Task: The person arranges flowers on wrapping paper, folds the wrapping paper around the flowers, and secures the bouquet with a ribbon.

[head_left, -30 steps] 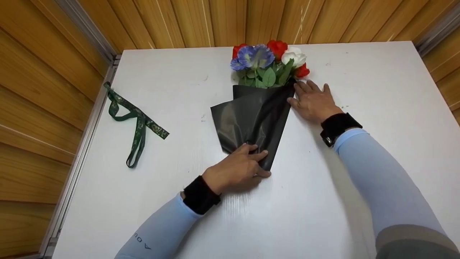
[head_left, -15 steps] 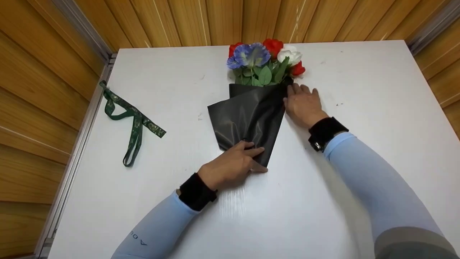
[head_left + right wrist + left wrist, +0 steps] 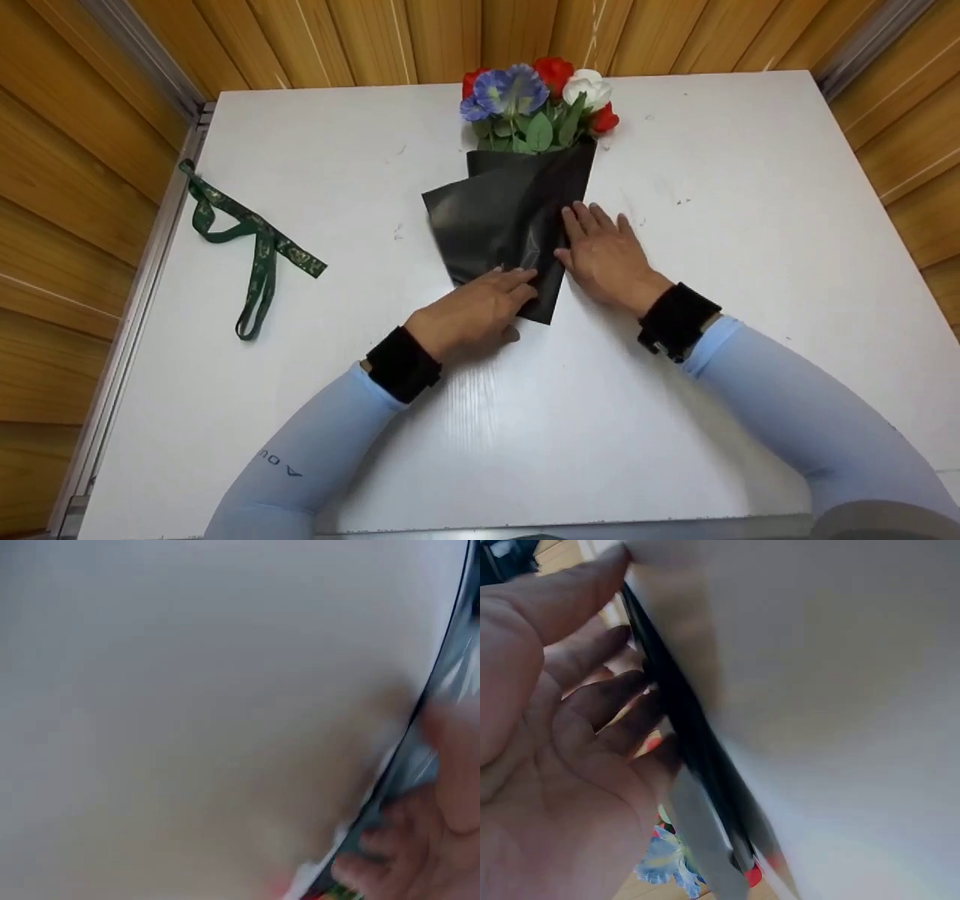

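Note:
A bouquet of blue, red and white flowers with green leaves lies on the white table, its lower part wrapped in black wrapping paper. The paper narrows to a tip at the front, and a loose flap spreads out on the left. My left hand rests its extended fingers on the paper near that tip; its thumb lies lower, off the paper. In the left wrist view, the paper's dark edge runs along the fingertips. My right hand lays nearly straight fingers on the paper's right edge, about halfway down.
A dark green patterned ribbon lies loosely looped on the left of the table. Wooden plank walls stand behind and at both sides, with a metal rail along the left table edge.
My right hand has slid from the paper's top right corner down along its right edge. My left thumb has come away from the paper's tip, which now shows. The head view has shifted slightly.

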The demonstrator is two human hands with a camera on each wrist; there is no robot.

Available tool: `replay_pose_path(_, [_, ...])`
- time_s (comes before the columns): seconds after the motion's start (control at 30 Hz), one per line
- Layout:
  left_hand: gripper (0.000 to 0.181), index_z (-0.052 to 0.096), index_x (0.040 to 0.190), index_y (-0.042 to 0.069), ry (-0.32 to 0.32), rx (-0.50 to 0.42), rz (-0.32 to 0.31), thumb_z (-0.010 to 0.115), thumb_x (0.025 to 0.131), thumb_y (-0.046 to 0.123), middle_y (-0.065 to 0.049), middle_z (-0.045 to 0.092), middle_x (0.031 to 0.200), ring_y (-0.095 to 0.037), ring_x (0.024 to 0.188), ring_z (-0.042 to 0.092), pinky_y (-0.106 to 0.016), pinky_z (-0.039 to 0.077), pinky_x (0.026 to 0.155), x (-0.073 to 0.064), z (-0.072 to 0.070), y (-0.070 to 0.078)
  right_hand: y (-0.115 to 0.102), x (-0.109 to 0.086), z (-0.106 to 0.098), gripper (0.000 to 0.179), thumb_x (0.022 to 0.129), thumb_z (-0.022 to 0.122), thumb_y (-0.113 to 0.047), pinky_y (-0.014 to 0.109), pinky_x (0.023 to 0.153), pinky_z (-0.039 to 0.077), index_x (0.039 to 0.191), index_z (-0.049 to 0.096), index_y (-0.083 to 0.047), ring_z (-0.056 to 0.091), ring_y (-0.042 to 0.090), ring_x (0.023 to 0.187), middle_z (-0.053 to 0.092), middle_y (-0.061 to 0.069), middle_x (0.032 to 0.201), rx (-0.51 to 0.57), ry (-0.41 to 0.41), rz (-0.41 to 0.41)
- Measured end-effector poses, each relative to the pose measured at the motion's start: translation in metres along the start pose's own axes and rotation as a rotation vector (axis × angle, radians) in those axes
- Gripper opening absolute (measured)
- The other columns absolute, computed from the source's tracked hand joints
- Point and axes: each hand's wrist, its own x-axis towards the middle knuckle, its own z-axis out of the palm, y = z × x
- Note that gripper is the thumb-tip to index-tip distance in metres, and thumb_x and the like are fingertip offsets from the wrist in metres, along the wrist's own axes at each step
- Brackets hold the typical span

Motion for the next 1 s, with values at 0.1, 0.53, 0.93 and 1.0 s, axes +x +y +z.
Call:
replay_pose_path(0.1, [0.056,0.048,0.147,0.002,0.004,-0.011,0.003,0.067,0.102,0.029,-0.016,0.032,0.166,-0.025,0.156,0.027,-0.037,0.016,0.127,0.000,-0.001,-0.002,-0.026,-0.031,0.008,0.069,0.110,0.044,-0.040,0.062,0.121,0.024,0.160,0.027,0.005,0.026,0.042,0.154,0.026,0.025,0.166,-0.019,0.025,-0.070])
replay_pose_path(0.53, [0.073,0.024,0.163,0.003,-0.013,0.178,-0.019,0.049,0.108,0.043,-0.013,0.019,0.171,-0.026,0.159,0.014,-0.044,0.012,0.128,-0.019,0.010,0.001,-0.062,-0.083,0.030,0.079,0.110,0.035,-0.053,0.059,0.124,0.018,0.160,0.023,0.007,0.016,0.038,0.157,0.019,0.024,0.167,-0.055,-0.056,-0.238])
replay_pose_path(0.93, [0.085,0.010,0.166,0.006,-0.075,0.227,-0.057,0.030,0.107,0.064,-0.011,0.005,0.173,-0.028,0.160,0.003,-0.048,0.008,0.128,-0.038,0.019,0.003,-0.063,-0.085,0.028,0.073,0.110,0.033,-0.053,0.064,0.121,0.020,0.164,0.024,-0.006,0.016,0.041,0.156,0.020,0.025,0.167,-0.102,-0.073,-0.223])
replay_pose_path(1.0, [0.088,0.011,0.165,0.005,-0.083,0.230,-0.075,0.030,0.106,0.066,-0.012,0.005,0.173,-0.027,0.160,0.003,-0.048,0.008,0.128,-0.046,0.020,0.001,-0.064,-0.084,0.028,0.072,0.110,0.033,-0.054,0.064,0.121,0.021,0.164,0.025,-0.006,0.017,0.041,0.156,0.021,0.025,0.167,-0.105,-0.076,-0.229])
